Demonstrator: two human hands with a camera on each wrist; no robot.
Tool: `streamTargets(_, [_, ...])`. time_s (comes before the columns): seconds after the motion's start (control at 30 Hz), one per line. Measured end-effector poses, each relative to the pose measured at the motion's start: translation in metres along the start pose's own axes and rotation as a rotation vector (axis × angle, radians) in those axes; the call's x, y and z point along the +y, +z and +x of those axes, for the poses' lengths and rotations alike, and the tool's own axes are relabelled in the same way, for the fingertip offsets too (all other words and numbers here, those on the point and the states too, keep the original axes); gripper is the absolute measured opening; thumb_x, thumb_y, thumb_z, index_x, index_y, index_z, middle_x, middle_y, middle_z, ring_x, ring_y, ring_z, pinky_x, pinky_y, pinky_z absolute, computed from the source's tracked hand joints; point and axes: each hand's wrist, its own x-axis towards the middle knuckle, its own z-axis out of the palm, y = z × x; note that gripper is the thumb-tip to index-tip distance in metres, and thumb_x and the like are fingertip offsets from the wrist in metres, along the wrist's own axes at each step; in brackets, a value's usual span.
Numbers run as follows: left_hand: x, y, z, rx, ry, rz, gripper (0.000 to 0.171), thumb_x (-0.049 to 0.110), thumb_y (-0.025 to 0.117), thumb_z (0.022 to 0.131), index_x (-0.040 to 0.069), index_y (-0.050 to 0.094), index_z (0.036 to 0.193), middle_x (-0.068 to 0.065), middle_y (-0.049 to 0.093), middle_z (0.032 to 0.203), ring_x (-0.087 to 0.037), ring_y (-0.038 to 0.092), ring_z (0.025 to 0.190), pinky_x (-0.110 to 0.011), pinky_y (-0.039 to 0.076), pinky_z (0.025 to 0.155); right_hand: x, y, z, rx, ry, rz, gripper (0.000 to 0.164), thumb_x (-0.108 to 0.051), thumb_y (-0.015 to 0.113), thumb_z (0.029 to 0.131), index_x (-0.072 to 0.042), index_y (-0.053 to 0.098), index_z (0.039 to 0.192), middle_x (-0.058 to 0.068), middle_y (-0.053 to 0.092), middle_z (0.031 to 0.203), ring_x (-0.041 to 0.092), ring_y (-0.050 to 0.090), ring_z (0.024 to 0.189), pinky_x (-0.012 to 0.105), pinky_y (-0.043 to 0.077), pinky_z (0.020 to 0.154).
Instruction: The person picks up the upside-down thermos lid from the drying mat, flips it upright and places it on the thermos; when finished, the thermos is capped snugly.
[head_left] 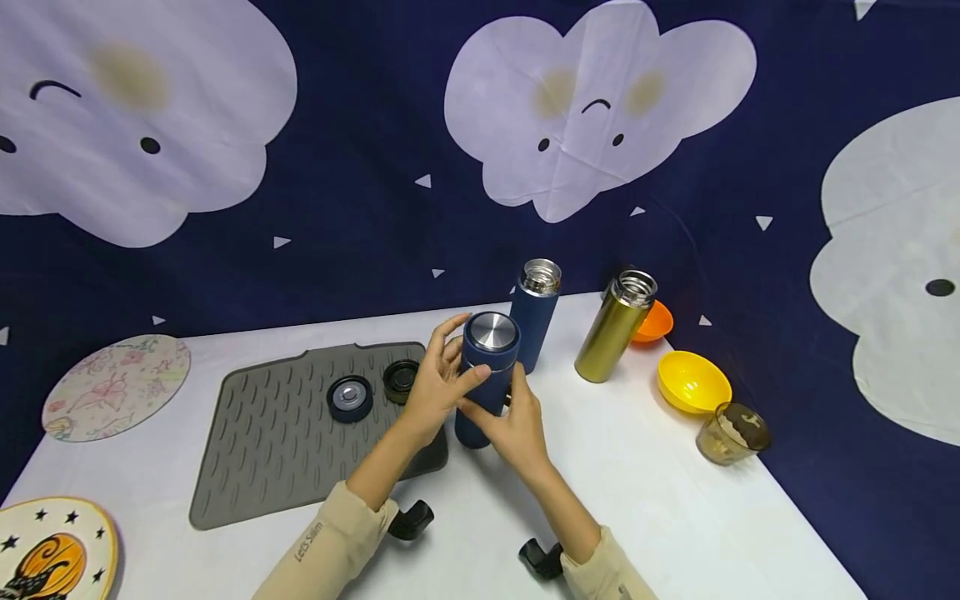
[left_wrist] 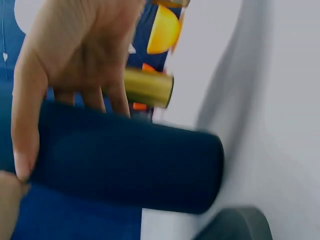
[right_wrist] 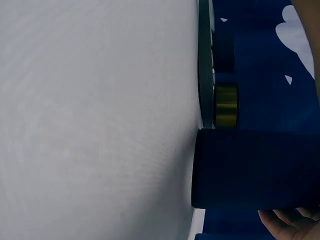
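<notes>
A dark blue thermos (head_left: 486, 392) with a silver-topped lid (head_left: 493, 332) stands about upright between both hands. My left hand (head_left: 435, 387) holds it near the top, its thumb across the front just below the lid. Lower down, my right hand (head_left: 517, 429) grips the body from the right. In the left wrist view, the left thumb and fingers lie around the blue thermos (left_wrist: 130, 160). Right fingertips touch its side in the right wrist view. Behind it stands a second blue thermos (head_left: 535, 321), lidless, and to the right a lidless gold thermos (head_left: 611, 333).
A grey drying mat (head_left: 262, 450) carries a dark blue lid (head_left: 350, 399) and a dark olive lid (head_left: 401, 381). Along the right edge are an orange bowl (head_left: 654, 323), a yellow bowl (head_left: 693, 382) and a filled glass cup (head_left: 731, 435). Left lie a floral oval board (head_left: 116, 387) and a pumpkin plate (head_left: 105, 508).
</notes>
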Motion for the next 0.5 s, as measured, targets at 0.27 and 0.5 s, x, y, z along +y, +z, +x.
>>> streamTargets(0.27, [0.01,0.017,0.007,0.195,0.172,0.215,0.089,0.051,0.079,0.08,0.005,0.039,0.145,-0.014,0.045,0.135,-0.023,0.047,0.126,-0.039,0.041,0.109,0.0,-0.002,0.0,0.004,-0.008,-0.03,0.061,-0.026,0.086,0.076,-0.007,0.051,0.122,0.017,0.067,0.114,0.034,0.067,0.105,0.051,0.057,0.084])
streamTargets(0.5, [0.014,0.007,0.009,0.103,0.164,0.173,0.079,0.018,0.084,0.081,0.002,0.039,0.144,-0.022,0.055,0.133,-0.017,0.057,0.118,-0.03,0.045,0.106,-0.003,-0.002,0.0,-0.01,0.004,-0.006,0.064,-0.028,0.085,0.076,-0.009,0.05,0.126,0.015,0.067,0.116,0.032,0.067,0.105,0.05,0.056,0.085])
